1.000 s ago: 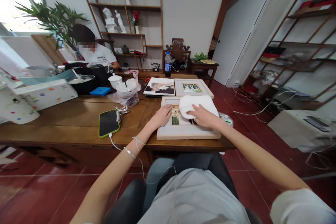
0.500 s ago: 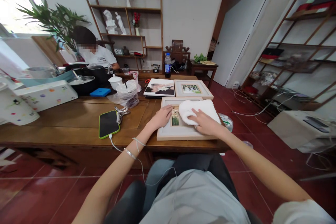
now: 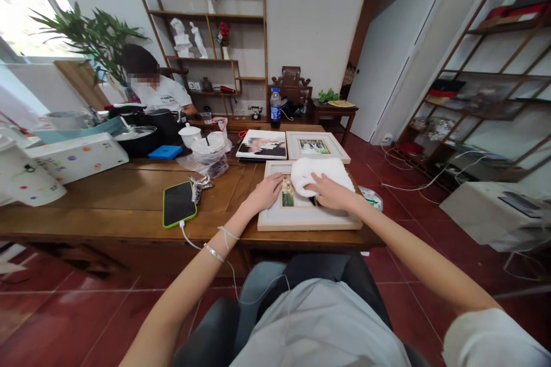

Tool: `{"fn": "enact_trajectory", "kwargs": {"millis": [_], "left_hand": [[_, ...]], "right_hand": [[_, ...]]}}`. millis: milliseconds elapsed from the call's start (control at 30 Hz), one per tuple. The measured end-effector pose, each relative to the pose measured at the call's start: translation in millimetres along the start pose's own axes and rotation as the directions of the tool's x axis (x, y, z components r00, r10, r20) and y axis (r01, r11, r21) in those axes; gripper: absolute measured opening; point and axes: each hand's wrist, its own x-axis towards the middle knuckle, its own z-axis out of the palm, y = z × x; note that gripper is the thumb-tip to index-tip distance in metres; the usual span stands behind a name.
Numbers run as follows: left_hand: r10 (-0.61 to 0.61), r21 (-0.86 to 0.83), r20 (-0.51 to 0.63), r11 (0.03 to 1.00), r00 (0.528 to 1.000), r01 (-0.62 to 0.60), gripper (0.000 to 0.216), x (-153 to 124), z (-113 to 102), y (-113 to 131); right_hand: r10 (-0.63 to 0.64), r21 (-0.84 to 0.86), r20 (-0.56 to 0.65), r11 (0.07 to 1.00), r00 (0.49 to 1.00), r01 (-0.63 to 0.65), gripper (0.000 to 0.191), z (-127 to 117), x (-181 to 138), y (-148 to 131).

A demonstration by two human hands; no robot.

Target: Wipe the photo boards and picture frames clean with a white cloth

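A pale wooden picture frame (image 3: 310, 222) with a wide white mat lies flat at the table's front edge, before my body. My left hand (image 3: 267, 190) rests on its left side, fingers stretched out and holding nothing. Bunched under my right hand (image 3: 329, 190) is a white fluffy towel (image 3: 316, 171), which my fingers grip and press onto the upper right of the frame. It hides much of the small photo (image 3: 288, 199) inside; only the photo's left part shows clearly.
Beyond lie a second framed photo (image 3: 317, 146) and a large print (image 3: 263, 143). A charging phone (image 3: 178, 205), a bagged cup (image 3: 209, 146) and a blue box (image 3: 165, 152) are to the left. A bottle (image 3: 275, 108) stands behind. Another person (image 3: 167, 92) sits at the far left.
My right hand and the towel have slid slightly away from me and to the left, uncovering more of the frame's lower right. My left hand stays in place.
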Motion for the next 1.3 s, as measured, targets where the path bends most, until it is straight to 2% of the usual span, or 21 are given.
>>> {"fn": "enact_trajectory", "kwargs": {"millis": [133,233,300,433,633,733,833,933,1100,1200,1300], "left_hand": [[0.003,0.018,-0.013,1.000,1.000,-0.002,0.040,0,1,1],[0.003,0.026,-0.014,1.000,1.000,-0.002,0.040,-1,0,1],[0.002,0.027,-0.013,1.000,1.000,-0.002,0.040,-1,0,1],[0.011,0.018,-0.001,1.000,1.000,-0.011,0.040,0,-1,1],[0.013,0.008,0.003,1.000,1.000,-0.013,0.041,-1,-1,0],[0.011,0.005,0.004,1.000,1.000,-0.011,0.040,0,0,-2],[0.019,-0.001,-0.003,1.000,1.000,-0.019,0.040,1,1,-2],[0.038,-0.005,-0.013,0.999,0.999,-0.038,0.039,0,1,-2],[0.015,0.017,-0.020,1.000,1.000,-0.015,0.039,-1,2,-1],[-0.015,0.025,-0.005,1.000,1.000,0.016,0.041,-1,1,0],[-0.027,0.020,0.006,0.999,1.000,0.027,0.041,-1,1,0]], "right_hand": [[-0.065,0.096,0.089,0.994,0.994,0.057,0.060,-15,-42,-38],[-0.072,0.129,0.080,0.990,0.994,0.061,0.059,-23,-62,-58],[-0.049,0.139,0.057,0.989,0.997,0.041,0.059,-21,-64,-62],[0.023,0.110,-0.047,0.994,0.999,-0.018,0.060,-4,-41,-40],[0.175,0.017,-0.197,0.984,0.965,-0.176,0.057,7,22,15],[0.180,-0.039,-0.171,0.981,0.969,-0.189,0.059,5,44,24],[0.150,-0.090,-0.103,0.983,0.983,-0.160,0.059,3,48,16],[0.097,-0.107,-0.045,0.989,0.994,-0.101,0.058,-1,32,-7],[-0.041,-0.037,0.054,0.998,0.998,0.043,0.047,-21,-21,-53],[-0.051,0.032,0.065,0.998,0.997,0.049,0.048,-34,-51,-71],[-0.043,0.117,0.066,0.992,0.997,0.035,0.052,-37,-67,-74]]}}
